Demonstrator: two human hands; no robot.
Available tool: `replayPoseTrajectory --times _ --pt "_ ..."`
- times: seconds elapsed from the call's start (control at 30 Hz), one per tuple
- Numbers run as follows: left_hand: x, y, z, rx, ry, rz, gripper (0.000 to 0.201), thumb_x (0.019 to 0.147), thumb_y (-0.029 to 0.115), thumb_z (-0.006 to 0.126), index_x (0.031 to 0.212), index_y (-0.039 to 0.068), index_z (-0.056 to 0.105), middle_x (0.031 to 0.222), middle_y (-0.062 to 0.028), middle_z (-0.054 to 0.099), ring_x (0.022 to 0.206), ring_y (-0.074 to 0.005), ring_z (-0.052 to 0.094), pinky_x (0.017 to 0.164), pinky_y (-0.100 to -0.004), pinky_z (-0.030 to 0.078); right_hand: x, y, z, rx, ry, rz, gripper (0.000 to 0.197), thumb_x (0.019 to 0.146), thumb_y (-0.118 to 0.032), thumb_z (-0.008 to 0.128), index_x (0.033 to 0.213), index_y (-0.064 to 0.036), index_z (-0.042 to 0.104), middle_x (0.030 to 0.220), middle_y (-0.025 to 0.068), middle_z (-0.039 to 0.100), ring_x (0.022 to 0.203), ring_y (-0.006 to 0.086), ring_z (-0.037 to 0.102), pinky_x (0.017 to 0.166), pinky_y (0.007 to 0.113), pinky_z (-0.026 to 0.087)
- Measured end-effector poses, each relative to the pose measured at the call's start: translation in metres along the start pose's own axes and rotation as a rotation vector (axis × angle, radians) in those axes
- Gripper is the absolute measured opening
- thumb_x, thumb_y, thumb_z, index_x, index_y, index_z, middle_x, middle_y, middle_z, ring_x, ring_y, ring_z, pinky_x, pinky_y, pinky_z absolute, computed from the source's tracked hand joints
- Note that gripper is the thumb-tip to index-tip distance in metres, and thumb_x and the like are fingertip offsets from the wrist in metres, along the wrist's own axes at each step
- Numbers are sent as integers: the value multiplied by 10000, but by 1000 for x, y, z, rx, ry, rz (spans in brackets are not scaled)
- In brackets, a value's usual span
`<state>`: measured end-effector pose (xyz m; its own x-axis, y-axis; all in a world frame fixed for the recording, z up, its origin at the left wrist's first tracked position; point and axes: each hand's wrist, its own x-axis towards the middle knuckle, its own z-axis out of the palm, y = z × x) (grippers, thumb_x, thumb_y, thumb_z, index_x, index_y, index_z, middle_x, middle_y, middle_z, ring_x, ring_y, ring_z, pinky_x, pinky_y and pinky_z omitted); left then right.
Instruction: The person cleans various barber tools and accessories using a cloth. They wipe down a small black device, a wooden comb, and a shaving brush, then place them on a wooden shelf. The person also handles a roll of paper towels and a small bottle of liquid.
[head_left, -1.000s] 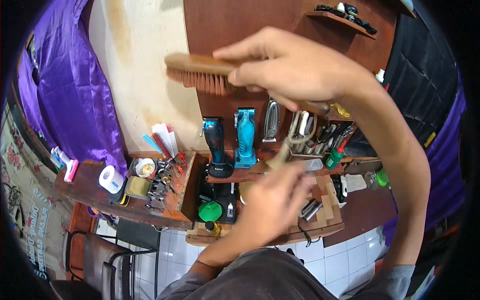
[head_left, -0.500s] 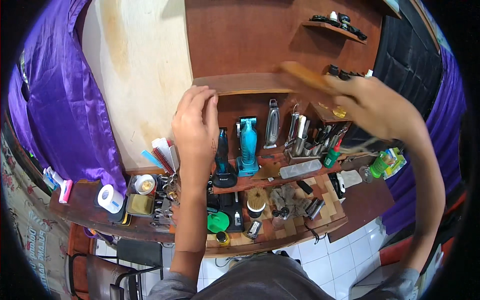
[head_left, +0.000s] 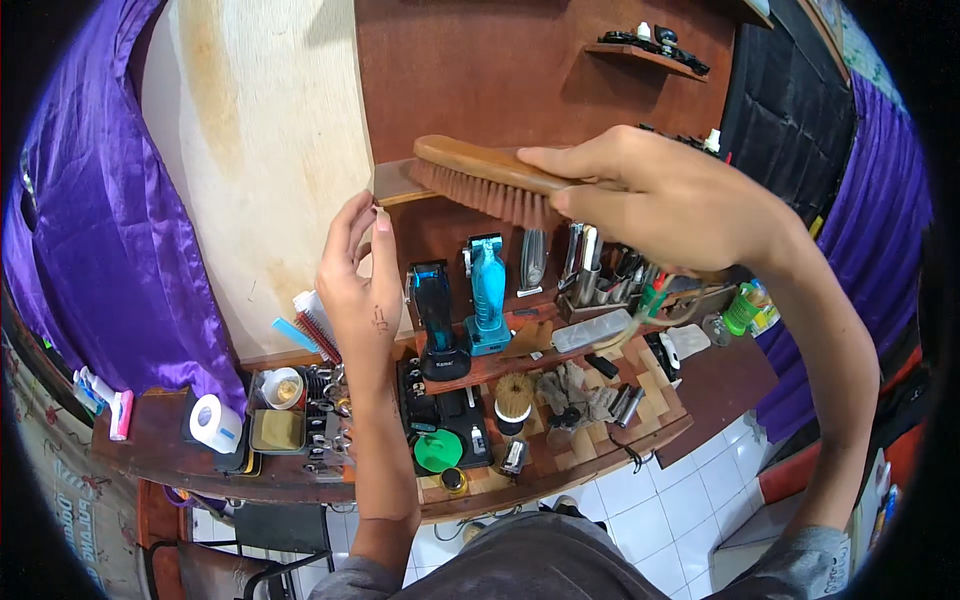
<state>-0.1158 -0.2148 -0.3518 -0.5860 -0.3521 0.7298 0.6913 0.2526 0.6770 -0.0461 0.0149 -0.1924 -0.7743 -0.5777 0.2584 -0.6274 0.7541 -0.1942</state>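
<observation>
My right hand (head_left: 670, 195) is closed round one end of a wooden-backed brush (head_left: 480, 165) with reddish-brown bristles pointing down. The brush is held level in front of the brown wall shelf (head_left: 395, 190) and covers much of it. At the left end of that shelf is my left hand (head_left: 355, 270), its thumb and fingertips drawn together. Whether a small thing or the shelf corner lies between them, I cannot make out. Below the brush stand a black hair clipper (head_left: 435, 315), a turquoise hair clipper (head_left: 488, 290) and a silver trimmer (head_left: 533, 262).
On the counter are a round neck brush (head_left: 514, 398), a grey cloth (head_left: 580, 395), a green dish (head_left: 437, 451) and a toilet roll (head_left: 215, 422). A rack (head_left: 598, 290) holds several tools. Purple curtains (head_left: 165, 230) hang at both sides, and a black chair (head_left: 280, 530) stands lower left.
The brush, blurred before, has swung left and now shows its bristles. My left hand has shifted slightly left and down, its thumb nearer the fingertips. The whole view has shifted a little.
</observation>
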Motion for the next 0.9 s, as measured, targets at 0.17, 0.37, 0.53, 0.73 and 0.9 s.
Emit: replayPoseTrajectory --times 0.17,0.37,0.53,0.73,0.9 --pt "-4 7 -9 -22 -70 -14 394 965 135 552 1282 -94 500 1244 -215 580 1175 -223 558 1004 -306 422 -23 34 -14 -252 13 214 468 910 -151 478 1318 78 460 720 202 540 689 233 595 678 351 464" --pt "-11 4 -5 -8 -29 31 448 936 208 582 1266 -90 530 1121 -287 631 1090 -307 625 889 -384 508 -7 22 7 -133 9 94 407 907 -144 452 1256 61 495 726 232 578 691 302 608 687 391 477" --pt "-14 8 -4 55 -41 3 474 929 223 587 1284 -84 518 1101 -303 631 1066 -314 634 891 -394 507 -28 16 -29 -62 -61 321 410 900 -140 457 1267 23 539 603 176 576 425 193 544 444 338 441" --pt "-19 12 -5 59 -109 -47 497 937 196 582 1334 -80 465 1192 -284 589 1110 -287 604 915 -371 486 -31 45 -18 -276 -18 347 484 897 -100 457 1366 21 446 704 146 593 558 160 613 546 312 487" --pt "-24 16 -2 23 -159 -129 543 944 157 587 1392 -78 389 1326 -239 522 1146 -235 565 955 -316 441 -15 21 -7 68 -60 155 470 923 -155 487 1353 31 455 717 125 576 671 140 597 627 324 473"
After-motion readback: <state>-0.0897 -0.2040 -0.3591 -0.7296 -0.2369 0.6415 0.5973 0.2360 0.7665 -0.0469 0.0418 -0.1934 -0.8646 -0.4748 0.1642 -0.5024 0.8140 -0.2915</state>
